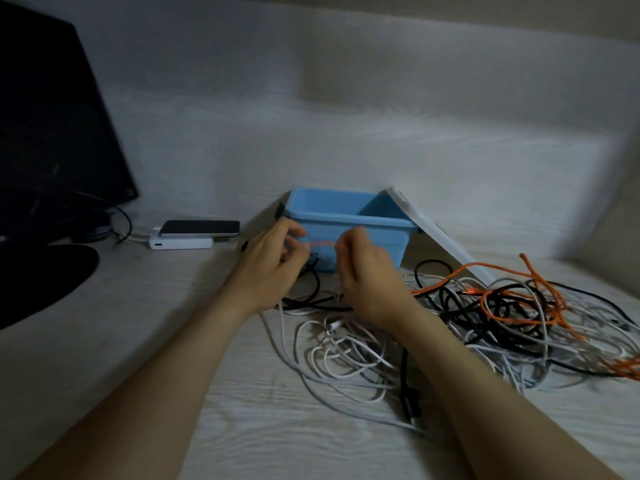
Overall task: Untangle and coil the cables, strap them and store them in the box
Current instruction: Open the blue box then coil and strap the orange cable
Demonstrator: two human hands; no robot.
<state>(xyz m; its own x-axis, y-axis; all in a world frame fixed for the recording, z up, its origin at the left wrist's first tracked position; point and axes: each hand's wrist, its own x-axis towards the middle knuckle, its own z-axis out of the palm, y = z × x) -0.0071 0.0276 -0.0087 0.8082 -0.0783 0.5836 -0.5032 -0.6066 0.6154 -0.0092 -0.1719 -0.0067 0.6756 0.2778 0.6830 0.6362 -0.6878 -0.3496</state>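
The box [346, 233] is sitting mid-worktop [166, 341], with its lid [440, 233] leaning against its right side. The tangle of cables [485, 323] is sprawling near and right of it. Left of the box, a phone [201, 227] is lying on a power bank [183, 243], and a monitor [52, 116] is standing far left.

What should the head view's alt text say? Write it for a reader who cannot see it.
The left hand and right hand appear to pinch a short orange strand between them in front of an open blue box, with its white lid leaning against its right side. A tangle of white, black and orange cables lies on the pale surface.
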